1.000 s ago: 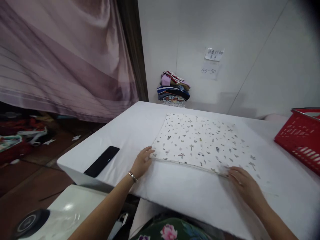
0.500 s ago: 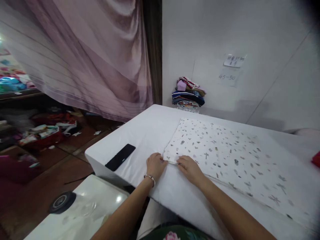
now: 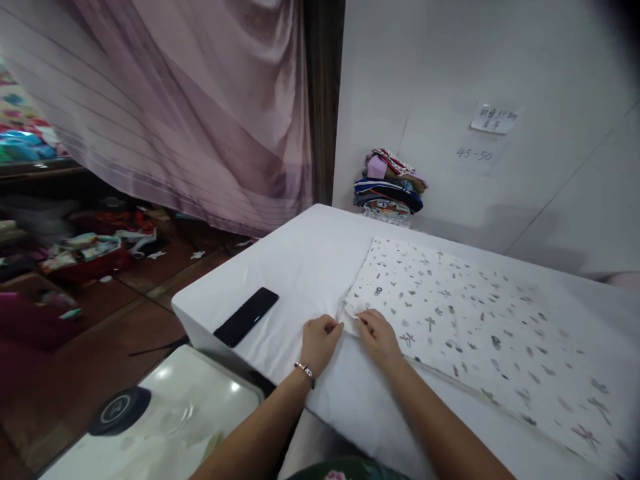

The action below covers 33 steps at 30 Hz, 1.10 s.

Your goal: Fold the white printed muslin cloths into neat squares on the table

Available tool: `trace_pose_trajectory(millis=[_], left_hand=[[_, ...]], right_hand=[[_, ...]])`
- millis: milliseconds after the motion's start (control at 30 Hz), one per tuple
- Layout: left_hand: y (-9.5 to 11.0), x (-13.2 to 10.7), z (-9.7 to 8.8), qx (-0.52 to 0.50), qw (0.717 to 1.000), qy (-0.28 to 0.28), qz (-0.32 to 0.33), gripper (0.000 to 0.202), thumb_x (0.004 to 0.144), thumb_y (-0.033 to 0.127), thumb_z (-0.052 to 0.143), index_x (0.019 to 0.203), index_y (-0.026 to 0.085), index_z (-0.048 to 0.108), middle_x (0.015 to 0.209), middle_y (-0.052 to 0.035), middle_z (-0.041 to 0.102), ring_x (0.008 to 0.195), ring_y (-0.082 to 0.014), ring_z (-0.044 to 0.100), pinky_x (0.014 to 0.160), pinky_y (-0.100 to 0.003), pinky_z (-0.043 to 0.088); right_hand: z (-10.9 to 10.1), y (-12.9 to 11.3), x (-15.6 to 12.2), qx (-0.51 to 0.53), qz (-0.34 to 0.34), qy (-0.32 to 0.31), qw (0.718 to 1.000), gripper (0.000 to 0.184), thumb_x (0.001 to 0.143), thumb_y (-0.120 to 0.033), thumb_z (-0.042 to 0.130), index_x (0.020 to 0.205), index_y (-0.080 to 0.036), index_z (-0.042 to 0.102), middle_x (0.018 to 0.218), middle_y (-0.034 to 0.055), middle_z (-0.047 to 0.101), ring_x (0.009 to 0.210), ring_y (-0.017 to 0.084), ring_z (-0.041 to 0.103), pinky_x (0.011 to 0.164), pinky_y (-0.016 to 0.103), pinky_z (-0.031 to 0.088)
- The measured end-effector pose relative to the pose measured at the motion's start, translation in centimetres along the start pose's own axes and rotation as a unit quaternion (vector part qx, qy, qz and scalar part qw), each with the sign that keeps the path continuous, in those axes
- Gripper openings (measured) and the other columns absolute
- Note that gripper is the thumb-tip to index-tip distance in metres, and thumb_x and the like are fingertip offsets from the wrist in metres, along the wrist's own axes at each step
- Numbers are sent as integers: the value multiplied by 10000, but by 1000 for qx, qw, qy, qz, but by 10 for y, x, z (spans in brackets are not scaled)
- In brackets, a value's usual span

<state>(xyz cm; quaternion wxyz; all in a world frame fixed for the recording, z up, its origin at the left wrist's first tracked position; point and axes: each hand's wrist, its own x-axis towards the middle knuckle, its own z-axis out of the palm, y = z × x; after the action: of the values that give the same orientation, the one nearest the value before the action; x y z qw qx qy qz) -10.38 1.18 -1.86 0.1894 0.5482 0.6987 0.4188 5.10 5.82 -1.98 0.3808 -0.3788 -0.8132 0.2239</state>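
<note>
A white printed cloth (image 3: pixel 440 313) with small grey and brown motifs lies in layers along the right part of the white table (image 3: pixel 300 260). At its near left corner, my right hand (image 3: pixel 379 337) pinches the top layer, which is turned up to show its plain underside. My left hand (image 3: pixel 320 343), a bracelet on its wrist, is closed with thumb and finger together at the same corner, against the cloth's edge. What lies between the left fingertips is too small to make out clearly. A black phone (image 3: pixel 247 317) rests on the table to the left.
A stack of folded fabrics (image 3: pixel 390 187) stands by the wall behind the table. At lower left is a glossy white surface (image 3: pixel 200 393) bearing a dark round object (image 3: pixel 120 410). A pink curtain (image 3: pixel 225 120) hangs at back left, with a red box (image 3: pixel 85 263) of fabrics on the floor.
My right hand has lifted and folded back the cloth's corner, which lay flat before. My left hand has shifted slightly, its fingers closing at the corner. The view has turned a little left.
</note>
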Motion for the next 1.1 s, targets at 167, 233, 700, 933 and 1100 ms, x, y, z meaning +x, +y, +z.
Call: trace_pose_trajectory(millis=[167,233,700,933,1100], left_hand=[[-2,1,2,-37,999,-1,-26,234,707,353,559,546,183,561,517,19,561,533,-122,503,575,-246,346],[-2,1,3,-52,998,-10,-34,231,713,354,555,559,182,560,525,24,563,527,-116,502,562,-238,349],[-8,15,-14,60,998,27,25,208,780,383,528,740,226,657,881,-23,636,916,-198,526,815,-338,376],[3,14,-2,206,977,-32,37,213,711,402,616,652,198,612,834,-42,596,923,-233,483,781,-362,338],[2,19,0,160,986,-47,21,87,697,250,600,657,183,562,785,-37,595,866,-201,504,738,-303,346]], right_hand=[[0,-8,-8,-77,-33,9,996,184,840,-212,438,910,-206,607,902,70,563,867,198,510,751,324,428],[3,-12,-9,-107,-46,-18,993,182,827,-196,447,912,-200,608,886,71,557,852,202,500,739,330,421],[-24,-18,22,105,92,124,982,202,846,-337,476,770,-186,586,709,0,534,661,136,484,593,251,377],[-20,-18,31,103,61,120,985,182,831,-309,489,798,-187,620,756,19,569,691,140,513,591,249,388],[-5,-7,23,83,67,86,991,189,823,-305,491,825,-188,639,758,26,579,696,146,523,588,250,399]])
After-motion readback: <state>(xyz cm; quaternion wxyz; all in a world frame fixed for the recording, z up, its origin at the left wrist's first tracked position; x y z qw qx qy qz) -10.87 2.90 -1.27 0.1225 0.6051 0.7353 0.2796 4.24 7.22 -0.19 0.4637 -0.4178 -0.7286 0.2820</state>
